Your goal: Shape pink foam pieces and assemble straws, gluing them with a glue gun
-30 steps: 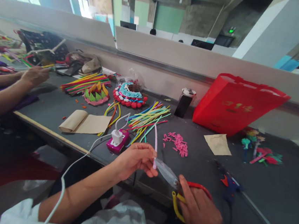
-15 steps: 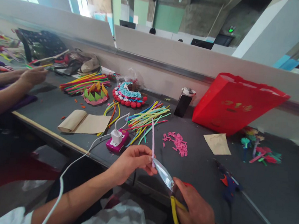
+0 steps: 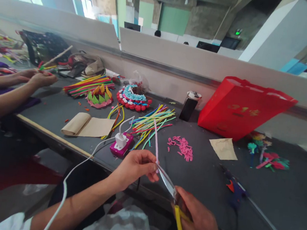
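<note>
Along a low pale wall runs a dark desk. The left hand pinches a thin pink stick near its low end, above the front edge of the desk. The right hand is wrapped around the scissors, with the blade tips at the stick, by the left fingers. Little pink bits lie in a pile past them. A red bag stands farther back.

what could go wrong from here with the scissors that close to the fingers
The scissors could nick the left hand, which pinches the pale pink strip right by the blade tips. The white cord crosses the left forearm in view, so an arm movement might snag it and tug the purple power block.
</note>
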The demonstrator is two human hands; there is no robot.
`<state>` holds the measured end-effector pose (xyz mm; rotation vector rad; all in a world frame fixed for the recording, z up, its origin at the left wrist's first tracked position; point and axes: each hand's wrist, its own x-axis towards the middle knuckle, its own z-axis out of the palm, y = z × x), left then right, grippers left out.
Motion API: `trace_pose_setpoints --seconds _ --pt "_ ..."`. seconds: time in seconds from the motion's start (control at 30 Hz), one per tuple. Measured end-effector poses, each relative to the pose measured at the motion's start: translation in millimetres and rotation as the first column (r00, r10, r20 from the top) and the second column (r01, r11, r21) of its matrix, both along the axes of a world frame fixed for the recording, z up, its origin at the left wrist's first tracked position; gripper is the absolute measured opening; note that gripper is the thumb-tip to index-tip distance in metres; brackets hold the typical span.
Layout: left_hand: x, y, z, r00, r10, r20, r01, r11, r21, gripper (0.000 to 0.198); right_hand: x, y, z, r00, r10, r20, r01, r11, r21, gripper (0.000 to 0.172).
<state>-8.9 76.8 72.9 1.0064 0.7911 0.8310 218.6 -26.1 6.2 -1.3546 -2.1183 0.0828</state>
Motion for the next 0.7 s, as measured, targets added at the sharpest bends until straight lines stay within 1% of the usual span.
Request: trace_pose_setpoints --seconds 0.1,0.17,0.2,0.3,0.43,0.57,0.7 --pt "1.2 0.2 3.3 0.999 0.040 -0.020 -0.039 0.999 0.037 0.027 -3.1 -5.2 1.0 0.998 0.022 -0.052 -0.027 0.994 -0.105 0.034" --pt "0.9 0.4 6.2 0.999 0.033 -0.016 -0.032 0.998 0.047 0.027 -5.3 -7.6 4.3 0.997 -0.038 -0.067 0.027 0.987 -0.160 0.030" --pt "0.6 0.5 7.4 1.000 0.022 -0.010 -0.021 0.999 0.047 0.027 -6.0 -8.2 6.5 0.995 -0.081 -0.062 0.070 0.984 -0.166 0.029" --pt "0.5 0.8 9.3 1.000 0.009 0.001 -0.009 0.999 0.032 0.027 -5.6 -7.2 12.0 0.985 -0.172 -0.026 0.168 0.981 -0.095 0.030" --pt "2.4 1.4 8.5 1.000 0.020 0.019 -0.020 1.000 0.012 0.029 -4.3 -4.2 12.3 0.982 -0.191 0.006 0.191 0.982 -0.005 0.032" --pt "3.8 1.3 7.2 0.998 0.034 0.044 -0.034 0.999 0.019 0.029 -5.4 -3.6 8.7 0.985 -0.167 0.045 0.168 0.986 -0.004 0.033" --pt "3.0 0.3 6.0 0.998 0.051 0.026 -0.052 0.998 0.031 0.028 -6.8 -3.5 7.6 0.984 -0.167 0.056 0.168 0.985 -0.025 0.035"
